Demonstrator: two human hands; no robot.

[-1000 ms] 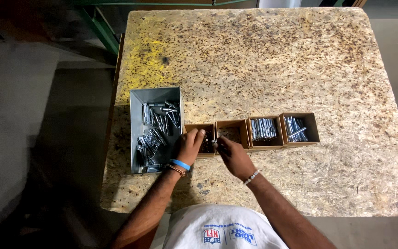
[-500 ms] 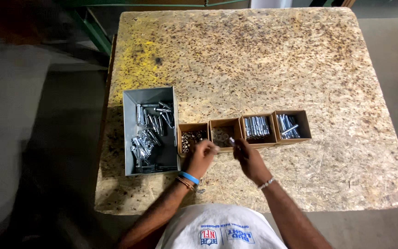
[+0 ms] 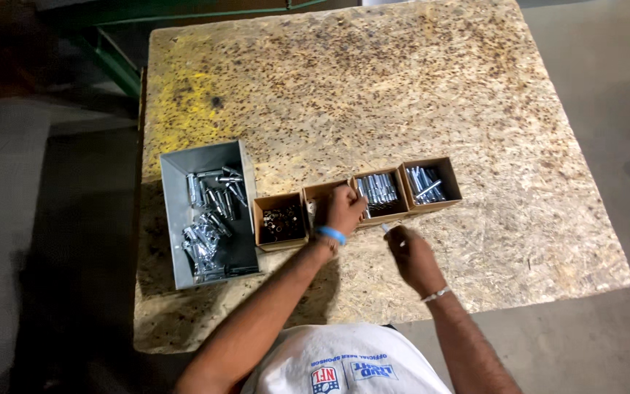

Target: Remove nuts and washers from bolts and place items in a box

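Observation:
My left hand (image 3: 341, 209), with a blue wristband, hangs with curled fingers over the second small cardboard box (image 3: 316, 192); whatever is in its fingers is hidden. My right hand (image 3: 411, 257) hovers just in front of the boxes and pinches a small silver bolt (image 3: 386, 228) at its fingertips. Four cardboard boxes stand in a row. The first box (image 3: 280, 222) holds small dark parts. The third box (image 3: 380, 191) and the fourth box (image 3: 428, 184) hold silver bolts. A grey metal bin (image 3: 176, 219) of several loose bolts stands to the left.
Everything sits on a chipboard tabletop (image 3: 402, 95) with a yellow-stained patch at its far left. A green metal frame (image 3: 111, 62) shows beyond the table's left corner. Grey floor surrounds the table.
My hands were together in front of the first two boxes. They have parted: the left moved right over the second box, and the right moved right and toward me with the bolt.

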